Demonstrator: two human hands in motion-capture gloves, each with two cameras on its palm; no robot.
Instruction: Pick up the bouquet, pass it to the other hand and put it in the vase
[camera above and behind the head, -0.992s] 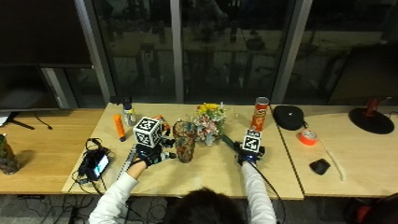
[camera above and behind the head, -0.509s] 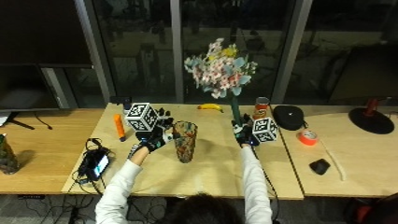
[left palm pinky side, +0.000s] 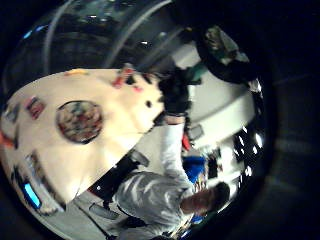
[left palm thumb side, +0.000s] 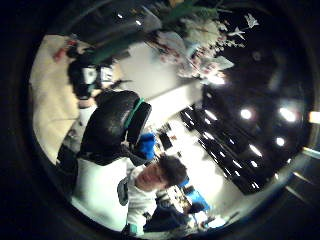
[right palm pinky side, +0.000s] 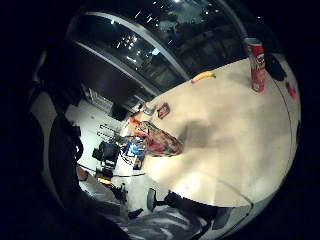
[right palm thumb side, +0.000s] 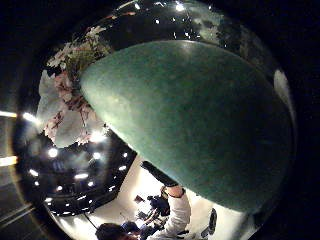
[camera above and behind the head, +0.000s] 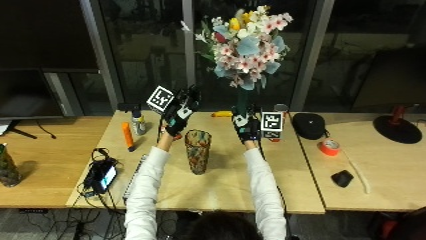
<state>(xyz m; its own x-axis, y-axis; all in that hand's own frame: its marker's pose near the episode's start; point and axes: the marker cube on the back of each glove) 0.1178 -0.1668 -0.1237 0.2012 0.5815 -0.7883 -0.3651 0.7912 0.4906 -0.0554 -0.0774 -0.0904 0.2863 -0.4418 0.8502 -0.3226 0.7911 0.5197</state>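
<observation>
Bouquet (camera above and behind the head: 245, 40) had risen further than half a second before and was now held upright well above the surface (camera above and behind the head: 293, 180), clear of the vase (camera above and behind the head: 198, 151). Right hand (camera above and behind the head: 245, 127) had its grip closed round the green stem wrap. Left hand (camera above and behind the head: 181, 111) had lifted off the vase's side, fingers spread wide, empty, near the stems but apart. Judgement: pick-up done; hand-over next, vase standing upright between the forearms.
</observation>
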